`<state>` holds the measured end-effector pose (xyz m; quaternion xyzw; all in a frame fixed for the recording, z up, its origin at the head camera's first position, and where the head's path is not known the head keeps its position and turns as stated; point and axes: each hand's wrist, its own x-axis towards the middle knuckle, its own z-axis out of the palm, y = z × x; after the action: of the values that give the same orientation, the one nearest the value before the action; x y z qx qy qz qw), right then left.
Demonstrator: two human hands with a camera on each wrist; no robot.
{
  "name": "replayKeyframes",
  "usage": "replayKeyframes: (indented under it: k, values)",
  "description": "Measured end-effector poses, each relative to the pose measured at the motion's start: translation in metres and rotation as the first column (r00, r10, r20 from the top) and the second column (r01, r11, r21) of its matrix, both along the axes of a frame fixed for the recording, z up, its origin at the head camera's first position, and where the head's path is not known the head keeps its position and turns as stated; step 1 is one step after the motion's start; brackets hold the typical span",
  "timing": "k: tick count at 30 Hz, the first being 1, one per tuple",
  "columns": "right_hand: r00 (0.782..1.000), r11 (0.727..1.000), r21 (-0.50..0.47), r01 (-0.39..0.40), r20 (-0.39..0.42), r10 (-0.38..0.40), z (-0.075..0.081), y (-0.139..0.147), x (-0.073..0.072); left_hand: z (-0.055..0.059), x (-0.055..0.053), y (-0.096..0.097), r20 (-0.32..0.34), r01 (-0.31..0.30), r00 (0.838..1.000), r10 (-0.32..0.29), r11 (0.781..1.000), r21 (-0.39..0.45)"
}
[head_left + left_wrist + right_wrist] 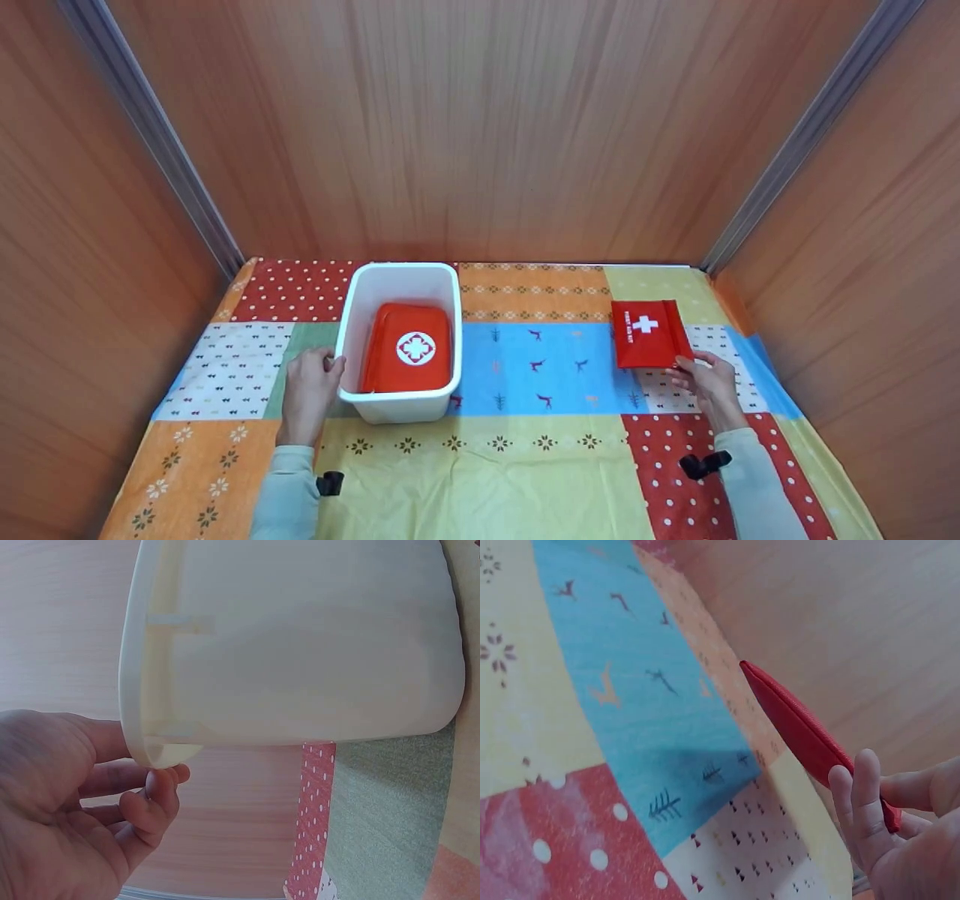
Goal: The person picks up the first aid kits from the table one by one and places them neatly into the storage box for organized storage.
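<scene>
A white plastic bin (401,407) stands left of centre on the table, and my left hand (309,390) grips its rim at the left side. In the left wrist view, curled fingers of the left hand (97,802) hook the rim of the bin (315,645). Inside the bin lies a red first aid bag (394,360) with a white cross emblem. On the right, my right hand (709,381) pinches a flat red first aid pouch (637,349) by its lower right corner. The right wrist view shows the pouch (799,727) edge-on, lifted off the cloth.
A patchwork tablecloth (540,472) covers the table. Wood-grain panels close off the back (487,135), the left and the right, with grey metal strips (150,135) in the corners. Small black cameras (330,484) sit on both wrists.
</scene>
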<state>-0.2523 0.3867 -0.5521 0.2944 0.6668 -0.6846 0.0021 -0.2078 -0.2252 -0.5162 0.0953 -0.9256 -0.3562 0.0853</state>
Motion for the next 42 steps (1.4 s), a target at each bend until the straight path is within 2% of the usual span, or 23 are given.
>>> replayKeyframes:
  k: [7,14,18,31,37,42]
  values:
    - [0.998,0.999,-0.032,-0.030,-0.064,0.028,0.016,-0.016,-0.006,0.002,0.000,0.001,0.015,-0.002,1.000,0.002,1.000,-0.010]
    - [0.992,0.997,-0.068,-0.037,-0.123,0.028,0.029,-0.034,-0.015,0.002,-0.002,0.002,-0.039,0.000,0.999,0.000,1.000,-0.016]
    - [0.988,0.995,-0.074,-0.060,-0.144,0.049,0.037,-0.047,-0.022,0.002,-0.002,0.001,-0.049,-0.003,0.999,0.003,1.000,-0.013]
    - [0.969,0.988,-0.080,-0.136,-0.220,0.115,0.060,-0.106,-0.038,0.002,-0.001,0.002,-0.003,-0.003,1.000,0.003,1.000,-0.023]
    - [0.960,0.980,-0.089,-0.179,-0.234,0.154,0.071,-0.135,-0.040,0.001,-0.001,0.002,-0.007,-0.010,1.000,0.010,0.999,-0.035]
    - [0.941,0.969,-0.076,-0.237,-0.267,0.209,0.077,-0.158,-0.038,0.000,-0.001,0.001,-0.020,-0.012,1.000,0.011,0.999,-0.038]
